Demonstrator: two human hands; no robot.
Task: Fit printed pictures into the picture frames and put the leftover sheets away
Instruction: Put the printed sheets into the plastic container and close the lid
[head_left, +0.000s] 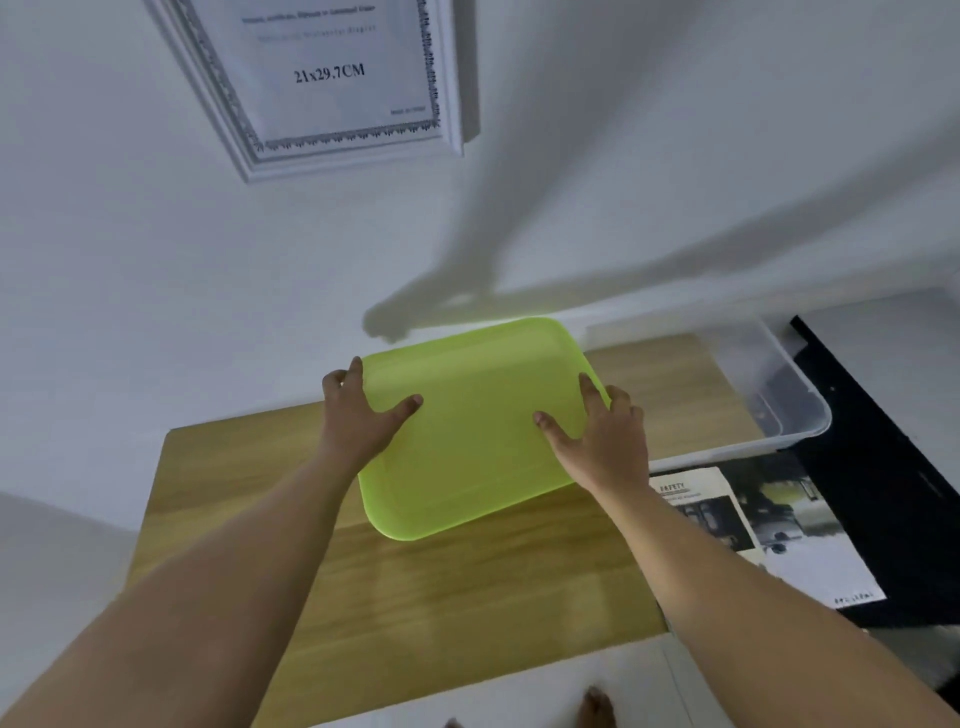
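A lime-green plastic lid (478, 441) is held above the wooden table (467, 587), tilted. My left hand (358, 410) grips its left edge, thumb on top and fingers curled over the far rim. My right hand (597, 431) grips its right edge the same way. A clear plastic bin (779, 415) stands at the back right of the table. Printed pictures (769, 525) lie on the table's right side, in front of the bin. A white picture frame (332, 83) with a "21x29.7CM" insert hangs on the wall above.
A black object (893, 467) lies to the right of the bin and prints. The white wall runs behind the table. My toes (597, 709) show at the bottom on the white floor in front of the table.
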